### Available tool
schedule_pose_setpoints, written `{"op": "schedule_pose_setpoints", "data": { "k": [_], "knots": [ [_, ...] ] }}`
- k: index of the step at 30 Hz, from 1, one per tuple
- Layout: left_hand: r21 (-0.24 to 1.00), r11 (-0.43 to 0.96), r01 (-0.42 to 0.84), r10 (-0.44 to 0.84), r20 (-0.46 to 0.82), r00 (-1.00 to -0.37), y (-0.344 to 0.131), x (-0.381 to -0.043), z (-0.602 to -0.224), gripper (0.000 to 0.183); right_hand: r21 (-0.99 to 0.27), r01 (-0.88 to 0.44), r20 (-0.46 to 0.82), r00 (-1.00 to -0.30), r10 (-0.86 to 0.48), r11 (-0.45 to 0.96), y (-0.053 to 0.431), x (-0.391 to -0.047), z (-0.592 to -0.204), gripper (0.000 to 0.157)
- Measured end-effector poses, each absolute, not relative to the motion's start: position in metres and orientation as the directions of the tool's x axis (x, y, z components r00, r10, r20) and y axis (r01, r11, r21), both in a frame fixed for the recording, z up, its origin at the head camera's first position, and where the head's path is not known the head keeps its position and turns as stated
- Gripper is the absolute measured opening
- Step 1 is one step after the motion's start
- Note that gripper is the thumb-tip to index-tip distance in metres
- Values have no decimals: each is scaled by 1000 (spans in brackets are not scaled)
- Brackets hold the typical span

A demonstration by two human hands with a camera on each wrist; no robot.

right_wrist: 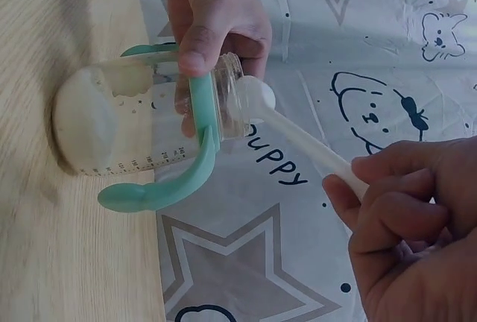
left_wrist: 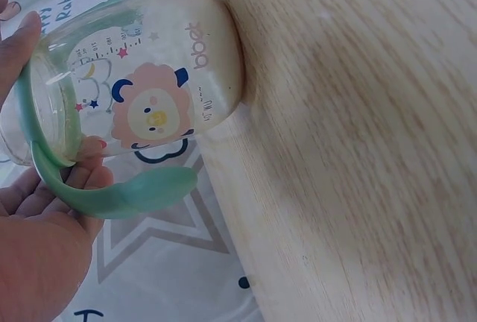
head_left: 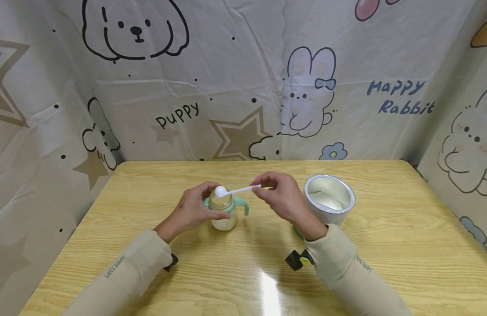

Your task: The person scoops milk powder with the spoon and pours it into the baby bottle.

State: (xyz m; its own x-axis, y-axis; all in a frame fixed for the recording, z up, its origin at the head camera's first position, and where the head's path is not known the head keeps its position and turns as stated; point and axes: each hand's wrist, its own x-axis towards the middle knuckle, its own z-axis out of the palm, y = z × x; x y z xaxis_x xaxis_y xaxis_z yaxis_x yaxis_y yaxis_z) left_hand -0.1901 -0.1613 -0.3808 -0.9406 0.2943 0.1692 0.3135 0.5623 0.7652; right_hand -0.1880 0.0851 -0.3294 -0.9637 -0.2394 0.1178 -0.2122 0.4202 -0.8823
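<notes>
The white scoop [head_left: 232, 190] lies almost level, its long axis running left to right: the bowl is at the left end, right over the open mouth of the baby bottle [head_left: 223, 213], and the handle reaches rightward into the right hand [head_left: 281, 195], whose grip is narrow — thumb and fingertips pinching the far end of the handle. So the bottle mouth sits just left of that grip, one scoop-length away, and the right wrist view shows the bowl touching or just at the rim of the neck, tipped toward the opening. The left hand [head_left: 194, 208] is the nearer one to the bottle; its grip wraps the neck just below the rim, thumb on one side and fingers on the other, with the green handles [right_wrist: 175, 180] curving out past the knuckles. The bottle stands upright on the wooden tabletop [head_left: 405, 237], near the middle, and a layer of pale powder already lies in its bottom. In the left wrist view the clear wall carries a cartoon lion print and measuring marks. To the right of the right hand, close behind its wrist, stands an open round tin [head_left: 329, 198] with a silvery inside and pale powder in it — apart from the bottle, with the right hand between the two.
</notes>
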Motion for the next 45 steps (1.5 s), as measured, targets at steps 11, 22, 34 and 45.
{"op": "schedule_pose_setpoints", "data": {
  "k": [11, 22, 34, 45],
  "knots": [
    [761, 564, 320, 291, 179, -940, -161, -190, -381, 71, -957, -113, 58, -977, -206, 267, 90, -187, -324, 14],
    [763, 561, 320, 291, 180, -940, -162, -190, -382, 71, -975, -81, 43, -983, -181, 207, 99, -184, -323, 15],
    [755, 579, 309, 284, 168, -944, -161, -190, -383, 75, -974, -73, 41, -987, -154, 213, 111, -181, -317, 19],
    [748, 582, 318, 287, 177, -941, -161, -190, -382, 76, -969, -84, 60, -992, -111, 232, 124, -179, -310, 21]
  ]
}}
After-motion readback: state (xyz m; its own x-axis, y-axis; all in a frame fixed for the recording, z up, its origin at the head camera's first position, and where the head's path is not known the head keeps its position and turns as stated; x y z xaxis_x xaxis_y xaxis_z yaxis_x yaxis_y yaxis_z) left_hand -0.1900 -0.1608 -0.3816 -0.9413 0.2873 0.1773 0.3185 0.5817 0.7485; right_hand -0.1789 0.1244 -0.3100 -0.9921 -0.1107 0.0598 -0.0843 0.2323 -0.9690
